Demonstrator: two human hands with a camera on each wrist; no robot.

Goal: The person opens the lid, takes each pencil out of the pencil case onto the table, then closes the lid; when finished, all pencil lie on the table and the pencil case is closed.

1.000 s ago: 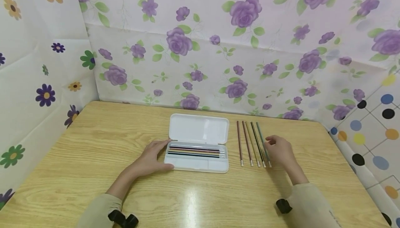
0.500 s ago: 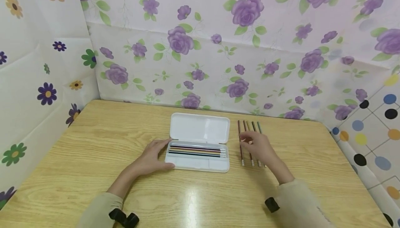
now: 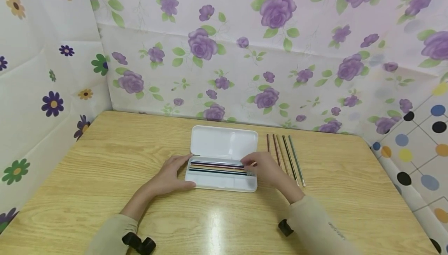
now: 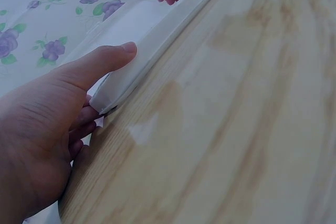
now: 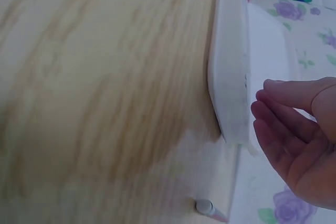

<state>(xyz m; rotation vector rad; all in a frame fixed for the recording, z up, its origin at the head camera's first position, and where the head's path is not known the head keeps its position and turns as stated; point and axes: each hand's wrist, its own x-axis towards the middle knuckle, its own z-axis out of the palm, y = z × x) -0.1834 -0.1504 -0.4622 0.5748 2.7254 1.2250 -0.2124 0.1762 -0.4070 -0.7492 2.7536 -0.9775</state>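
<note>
A white pencil case [image 3: 221,185] lies with its lid [image 3: 224,142] raised, several pencils [image 3: 217,168] side by side in its rear compartment. My left hand [image 3: 168,177] holds the case's left end. In the left wrist view, that hand's thumb lies on the wall of the case [image 4: 157,51] and its fingers reach behind. My right hand [image 3: 267,169] hovers at the right end, fingertips over the pencils' eraser ends. The right wrist view has the right hand [image 5: 304,135] loosely bent, no pencil visible in it. Whether it touches a pencil is hidden.
Right of the case several loose pencils lie in a row, a teal pencil [image 3: 296,160] outermost; my right hand and forearm partly cover the row. One eraser end [image 5: 205,206] shows in the right wrist view. Floral sheeting [image 3: 238,72] stands behind the wooden table [image 3: 140,138].
My right hand has moved left, from beside the teal pencil, across the loose row, to the case's right end. The left hand has stayed on the case. The loose pencils appear unmoved.
</note>
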